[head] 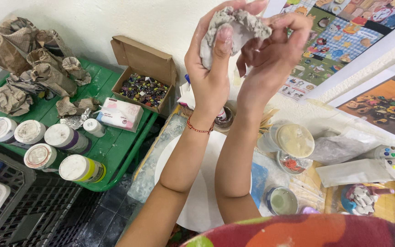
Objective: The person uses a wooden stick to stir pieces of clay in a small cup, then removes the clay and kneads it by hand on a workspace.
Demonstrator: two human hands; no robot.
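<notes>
From the head view, I see a lump of grey clay [234,27] held up at the top centre of the frame, well above the table. It looks soft and damp: its surface is creased and dented, so I judge it will give under any pressure and keep whatever mark the fingers leave. It seems dense for its size, probably heavier than it looks, and tacky rather than slippery. I would hold it around its thick middle with the flats of the fingers, since a thin edge would likely tear or fold.

My left hand [211,59] sits below and to the left of the lump, fingers curled up around it, the thumb pressed flat against its front face. My right hand [275,41] comes in from the right, fingers bent over the top right edge, pinching it. Both hands are closed on the clay, which rests between them, touching both.

Lower in the frame lies a white round board [202,201] on the table. At the left, a green tray [115,146] carries paint jars [56,146] and crumpled newspaper shapes [28,59].
</notes>
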